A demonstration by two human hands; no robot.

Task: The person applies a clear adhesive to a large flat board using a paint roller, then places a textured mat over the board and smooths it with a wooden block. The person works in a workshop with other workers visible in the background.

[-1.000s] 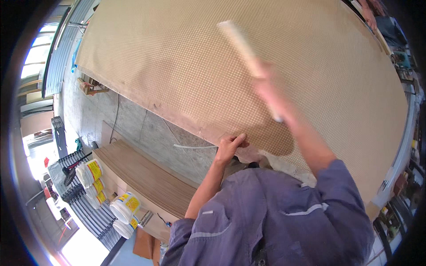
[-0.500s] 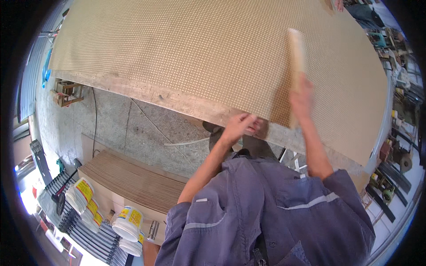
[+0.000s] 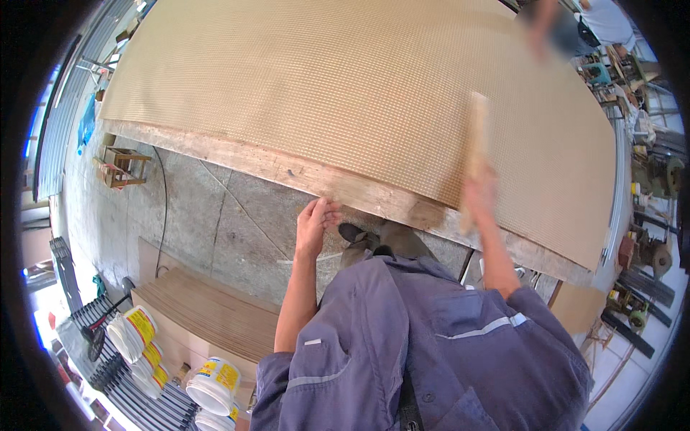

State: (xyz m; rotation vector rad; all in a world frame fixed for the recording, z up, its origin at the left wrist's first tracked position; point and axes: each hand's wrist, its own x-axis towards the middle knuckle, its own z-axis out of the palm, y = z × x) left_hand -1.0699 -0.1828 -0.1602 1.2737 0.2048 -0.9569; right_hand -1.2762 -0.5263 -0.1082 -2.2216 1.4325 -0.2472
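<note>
My right hand [image 3: 480,192] is closed around a pale wooden strip [image 3: 476,133], which stands out above and below the fist. The strip is blurred by motion and is over the near right part of a large tan sheet with a fine grid of small raised squares [image 3: 323,93]. The sheet covers a wooden-edged worktable [image 3: 244,159]. My left hand [image 3: 318,218] is at the front edge of the table, its fingers loosely bent and apart, and I see nothing in it. Whether its fingertips touch the edge I cannot tell.
A small wooden stool [image 3: 122,169] is under the table's left end. Stacked brown boards [image 3: 208,312] lie at the lower left, beside white buckets [image 3: 214,384]. Another person [image 3: 550,29], partly blurred, is at the far right. Cluttered shelves and tools line the right side.
My left hand has moved left along the table edge, away from the right hand. My right hand and the wooden strip have come nearer to me. Another person's arm shows more at the far right.
</note>
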